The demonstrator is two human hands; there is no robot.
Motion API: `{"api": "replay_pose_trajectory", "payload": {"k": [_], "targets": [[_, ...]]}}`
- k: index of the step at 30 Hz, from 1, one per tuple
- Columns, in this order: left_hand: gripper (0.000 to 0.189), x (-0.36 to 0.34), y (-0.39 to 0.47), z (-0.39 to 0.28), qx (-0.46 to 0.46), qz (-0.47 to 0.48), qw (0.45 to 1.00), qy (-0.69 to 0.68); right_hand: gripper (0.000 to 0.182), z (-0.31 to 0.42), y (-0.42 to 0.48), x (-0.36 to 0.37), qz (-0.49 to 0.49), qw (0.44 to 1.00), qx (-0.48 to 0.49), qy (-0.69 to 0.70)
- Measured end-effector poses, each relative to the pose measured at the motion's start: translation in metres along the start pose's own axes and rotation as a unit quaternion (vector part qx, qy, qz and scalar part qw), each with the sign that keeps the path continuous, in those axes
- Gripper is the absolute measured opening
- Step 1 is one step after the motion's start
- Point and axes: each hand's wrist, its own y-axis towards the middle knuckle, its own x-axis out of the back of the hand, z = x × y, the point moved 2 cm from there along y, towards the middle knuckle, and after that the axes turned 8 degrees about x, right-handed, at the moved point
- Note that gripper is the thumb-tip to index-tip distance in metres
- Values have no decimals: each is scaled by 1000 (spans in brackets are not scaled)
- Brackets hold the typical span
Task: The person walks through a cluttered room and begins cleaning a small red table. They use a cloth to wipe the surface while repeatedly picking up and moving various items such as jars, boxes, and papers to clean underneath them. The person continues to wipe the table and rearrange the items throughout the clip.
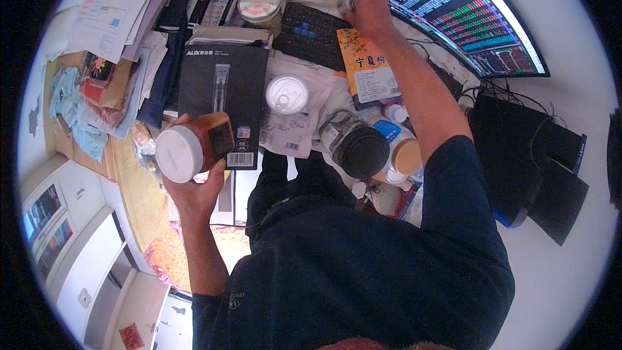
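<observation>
My left hand (197,192) is closed around an amber plastic jar (206,138) with a white lid, tilted above the lower left corner of a black hair clipper box (223,87). Stretched to the desk's far side, my right hand (370,12) has its fingers at a small shiny round object (350,1), mostly hidden; whether it is gripped cannot be told. Below that forearm lies an orange and white pouch (364,65). Between the box and the pouch stands a can with a silver pull-tab lid (286,94). A black-lidded clear jar (357,146) is nearer me.
A black keyboard (311,34) lies beside a glass jar with a printed lid (260,4). A lit monitor (476,19) stands at upper right, with loose cables below it. Bottles, one with a tan cap (407,156), crowd the near right. Papers (114,5) are piled at left.
</observation>
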Motion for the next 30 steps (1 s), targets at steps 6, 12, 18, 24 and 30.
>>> {"api": "replay_pose_trajectory", "payload": {"k": [6, 12, 18, 24, 30], "targets": [[74, -24, 11, -27, -73, 42, 996, 24, 77, -31, -7, 12, -58, 995, 11, 86], [84, -82, 46, -61, -175, 71, 980, 70, 77, 0, -50, 106, -48, 930, -54, 359], [79, -182, 103, -96, -263, 134, 954, 43, 82, 69, -85, 168, -79, 907, 173, 375], [76, -236, 117, -100, -244, 169, 955, 3, 77, 29, -73, 134, -106, 949, 47, 293], [70, -183, 31, -112, -247, 199, 947, -45, 74, -16, -42, 82, -189, 949, -12, 250]]}}
